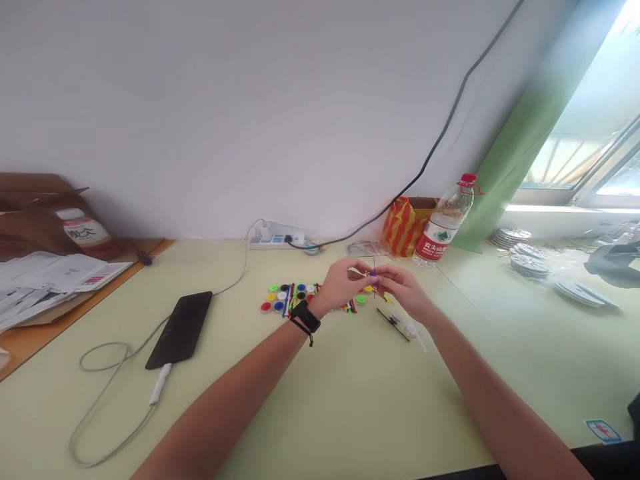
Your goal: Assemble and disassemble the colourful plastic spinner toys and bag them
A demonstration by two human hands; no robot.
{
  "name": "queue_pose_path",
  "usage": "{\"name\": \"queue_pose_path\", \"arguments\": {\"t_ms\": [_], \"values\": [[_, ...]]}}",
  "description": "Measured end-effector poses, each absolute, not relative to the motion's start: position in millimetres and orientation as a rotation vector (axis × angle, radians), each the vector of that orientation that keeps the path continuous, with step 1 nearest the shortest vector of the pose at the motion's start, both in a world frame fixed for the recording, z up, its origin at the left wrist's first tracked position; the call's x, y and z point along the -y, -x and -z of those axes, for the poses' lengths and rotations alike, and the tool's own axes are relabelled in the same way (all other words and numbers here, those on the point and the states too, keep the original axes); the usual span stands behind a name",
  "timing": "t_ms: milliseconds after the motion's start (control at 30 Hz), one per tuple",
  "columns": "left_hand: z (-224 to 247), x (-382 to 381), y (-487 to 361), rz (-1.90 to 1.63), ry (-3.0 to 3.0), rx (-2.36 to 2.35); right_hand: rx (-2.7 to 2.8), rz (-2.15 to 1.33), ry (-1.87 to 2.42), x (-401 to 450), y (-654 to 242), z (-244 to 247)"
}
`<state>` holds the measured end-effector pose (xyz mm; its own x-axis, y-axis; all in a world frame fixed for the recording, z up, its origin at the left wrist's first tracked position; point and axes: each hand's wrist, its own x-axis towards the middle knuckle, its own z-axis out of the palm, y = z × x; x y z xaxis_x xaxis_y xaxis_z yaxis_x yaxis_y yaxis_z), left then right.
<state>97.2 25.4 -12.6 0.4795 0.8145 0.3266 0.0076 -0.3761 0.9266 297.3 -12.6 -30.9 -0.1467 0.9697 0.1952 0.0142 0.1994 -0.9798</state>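
Left hand [345,283] and right hand [404,291] pinched a thin blue stick [375,265] above the table [360,393].
Their fingertips were closed on it, upright between them; a black stick [401,330] lay by the right hand, coloured caps [279,306] left of the left, a water bottle [440,233] farther back.

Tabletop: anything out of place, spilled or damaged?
One oddity: a black stick lies slanted by the right hand, apart from the grouped colored discs, so it looks stray, though perhaps just set aside. No spill or damage visible.
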Motion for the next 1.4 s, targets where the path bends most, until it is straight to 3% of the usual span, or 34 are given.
{"name": "queue_pose_path", "arguments": {"t_ms": [167, 367, 600, 667, 867, 1100, 1400], "values": [[13, -24, -97, -1.038, -2.0, -0.64, 1.269, -1.287, 1.012, 15, -294, 29], [12, -16, -97, -0.987, -2.208, -0.665, 1.446, -1.223, 1.111, 18, -292, 24], [24, -7, -103, -0.85, -2.465, -0.745, 1.647, -0.383, 1.557, -4, -324, 48], [30, -4, -104, -0.75, -2.568, -0.789, 1.709, -0.288, 1.667, -10, -333, 61], [42, -2, -106, -0.526, -2.791, -0.894, 1.87, -0.368, 1.698, -13, -339, 82], [45, -7, -104, -0.593, -2.874, -0.855, 2.022, -0.371, 1.488, -15, -331, 81], [45, -5, -100, -0.548, -2.917, -0.89, 1.962, -0.459, 1.526, -3, -334, 59]]}}
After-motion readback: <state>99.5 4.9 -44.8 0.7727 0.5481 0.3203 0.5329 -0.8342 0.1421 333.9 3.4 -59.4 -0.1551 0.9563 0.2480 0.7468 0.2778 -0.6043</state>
